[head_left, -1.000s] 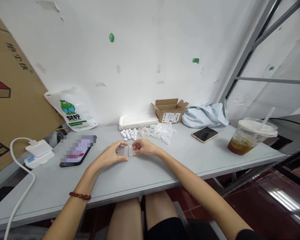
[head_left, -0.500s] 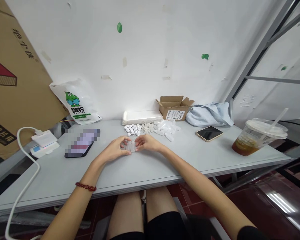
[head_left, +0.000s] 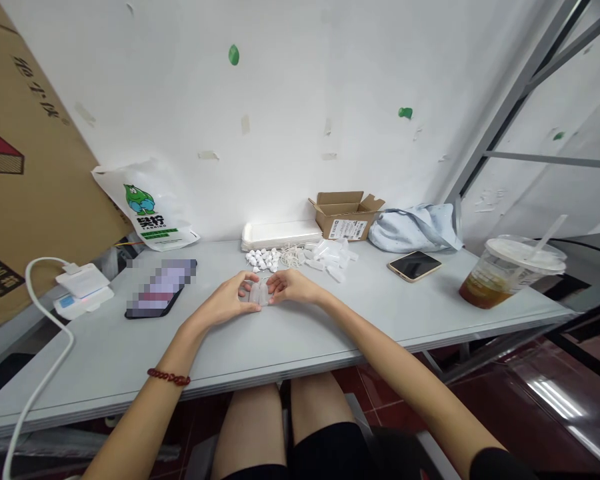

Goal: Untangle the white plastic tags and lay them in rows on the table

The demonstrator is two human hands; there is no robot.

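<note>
Small translucent plastic tubes (head_left: 259, 295) stand side by side on the grey table, between my two hands. My left hand (head_left: 230, 295) is curved round their left side, thumb in front and fingers behind. From the right, my right hand (head_left: 290, 288) closes its fingertips against the tubes. Just behind my hands lies a pile of small white caps (head_left: 263, 259). Thin whitish stem-like pieces (head_left: 293, 255) are heaped to the right of the caps. More loose translucent tubes (head_left: 330, 253) lie scattered beyond my right hand.
Along the wall are a white tray stack (head_left: 280, 235), an open cardboard box (head_left: 347, 217) and a pale blue cloth bag (head_left: 415, 228). Phones lie left (head_left: 160, 290) and right (head_left: 414, 265). A drink cup (head_left: 500, 273) stands far right; a white cable (head_left: 43, 387) runs down the left.
The whole view has shifted slightly to the left. My hands keep nearly the same hold around the tubes.
</note>
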